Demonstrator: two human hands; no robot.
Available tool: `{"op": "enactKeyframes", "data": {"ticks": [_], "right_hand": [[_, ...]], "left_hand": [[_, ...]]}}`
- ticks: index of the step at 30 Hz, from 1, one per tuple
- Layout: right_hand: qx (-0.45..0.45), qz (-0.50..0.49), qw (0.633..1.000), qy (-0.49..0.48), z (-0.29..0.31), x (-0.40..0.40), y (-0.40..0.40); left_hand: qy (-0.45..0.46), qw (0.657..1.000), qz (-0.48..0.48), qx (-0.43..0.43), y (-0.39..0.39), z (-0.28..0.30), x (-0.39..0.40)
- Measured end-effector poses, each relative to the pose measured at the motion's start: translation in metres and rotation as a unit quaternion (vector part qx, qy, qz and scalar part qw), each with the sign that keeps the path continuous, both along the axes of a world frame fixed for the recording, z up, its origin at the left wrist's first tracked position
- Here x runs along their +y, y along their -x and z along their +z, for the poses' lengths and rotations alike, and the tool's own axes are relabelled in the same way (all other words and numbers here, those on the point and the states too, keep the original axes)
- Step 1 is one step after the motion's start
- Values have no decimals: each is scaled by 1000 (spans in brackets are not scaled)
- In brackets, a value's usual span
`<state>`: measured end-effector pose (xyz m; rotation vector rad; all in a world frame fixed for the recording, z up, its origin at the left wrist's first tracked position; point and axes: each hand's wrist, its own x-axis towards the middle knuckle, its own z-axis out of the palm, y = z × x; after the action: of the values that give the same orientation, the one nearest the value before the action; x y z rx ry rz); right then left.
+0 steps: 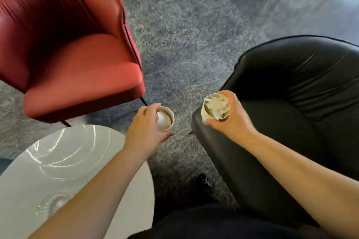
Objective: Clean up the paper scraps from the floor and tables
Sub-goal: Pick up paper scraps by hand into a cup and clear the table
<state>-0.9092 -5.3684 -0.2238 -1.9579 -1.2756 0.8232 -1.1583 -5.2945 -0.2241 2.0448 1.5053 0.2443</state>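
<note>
Left hand (pixel 144 126) grasps scrap-holding cup (pixel 165 119); right hand (pixel 232 117) grasps fuller cup (pixel 215 107). Keep both upright; carpet (pixel 184 44) seems clear.

Grey carpet (pixel 194 35) is seen throughout; a red armchair (pixel 73 54) at ten o'clock, a black armchair (pixel 301 93) at three, a white round table (pixel 48 170) at eight.

Single head-worn wide-angle view, looking steeply down and forward from standing height over both forearms; edges bow outward. The left hand (pixel 144 126) and right hand (pixel 231 117) sit close, near frame centre. Grey speckled carpet (pixel 190 31) fills the far field, with a red leather tub chair (pixel 73 60) upper left, a black leather armchair (pixel 299 91) right, and a round white glossy desk (pixel 58 163) lower left.
</note>
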Motion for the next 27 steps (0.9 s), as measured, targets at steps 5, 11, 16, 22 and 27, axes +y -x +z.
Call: {"op": "enactKeyframes", "data": {"ticks": [5, 11, 16, 22, 27], "right_hand": [[-5, 13, 1000, -25, 9, 42, -53], [5, 3, 999, -31, 13, 96, -83], [4, -17, 999, -36, 13, 164, -95], [-12, -57, 998, -37, 12, 277, -99], [13, -86, 995, -38, 25, 375, -94]], "left_hand": [[-8, 1000, 6, -27, -58, 11, 40], [-35, 999, -8, -21, -96, 22, 99], [-48, 999, -10, -8, -116, 18, 173], [-62, 997, -45, 2, -117, 15, 300], [-88, 993, -74, 17, -113, 32, 411]]}}
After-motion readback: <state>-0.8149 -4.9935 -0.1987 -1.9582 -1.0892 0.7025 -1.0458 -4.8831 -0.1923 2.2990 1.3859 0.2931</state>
